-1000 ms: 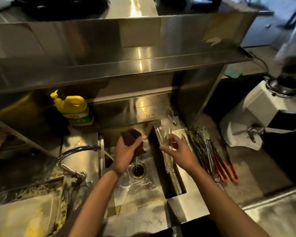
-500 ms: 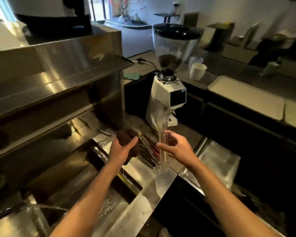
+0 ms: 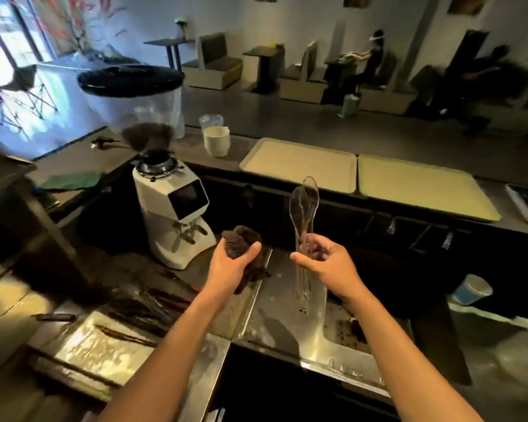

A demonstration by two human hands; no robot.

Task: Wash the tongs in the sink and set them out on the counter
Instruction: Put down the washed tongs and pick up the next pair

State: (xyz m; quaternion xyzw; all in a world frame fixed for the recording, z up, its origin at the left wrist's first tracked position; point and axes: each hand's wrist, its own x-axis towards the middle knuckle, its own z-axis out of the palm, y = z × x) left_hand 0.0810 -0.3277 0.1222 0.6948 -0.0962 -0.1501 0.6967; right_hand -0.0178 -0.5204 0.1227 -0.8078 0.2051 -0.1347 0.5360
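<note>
My right hand point(image 3: 320, 264) curls round the clear plastic tongs point(image 3: 304, 208), held upright over the steel counter point(image 3: 275, 303). My left hand point(image 3: 229, 266) grips a dark brown scrubbing pad point(image 3: 241, 242). The white grinder's clear hopper point(image 3: 134, 108) holds dark beans point(image 3: 148, 137).

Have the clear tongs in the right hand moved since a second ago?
Yes. The clear tongs, a second ago well left of the coffee grinder, are now right of it, gripped by the right hand.
</note>
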